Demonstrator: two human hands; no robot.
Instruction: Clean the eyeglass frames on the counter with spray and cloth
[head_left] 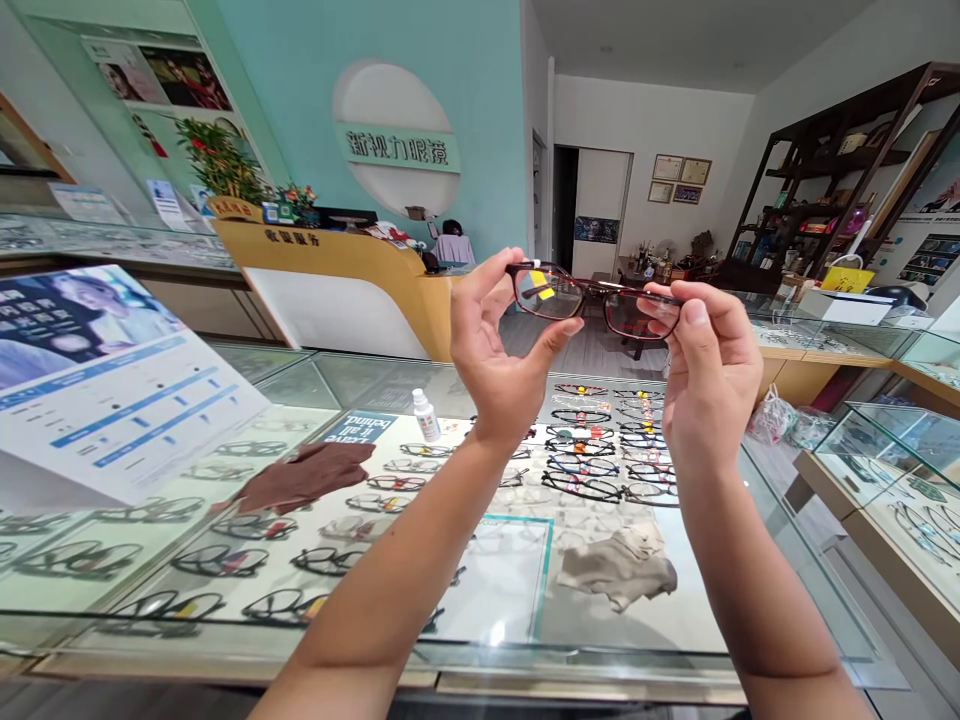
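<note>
A pair of dark-framed eyeglasses (556, 310) is held up above the glass counter, with a yellow sticker on one lens. My left hand (499, 345) grips its left end, the thumb below and the fingers above the rim. At the other end, my right hand (709, 375) pinches the frame between thumb and fingers. Below them on the counter lie a crumpled grey cloth (622, 568), a brown cloth (307, 478) and a small white bottle (426, 415) standing upright.
Several rows of eyeglasses (581, 465) lie in the glass display case (360, 655). A calendar-like stand (150, 390) occupies the left side. Beyond is a yellow and white service desk (337, 290); another glass case (900, 480) stands at the right.
</note>
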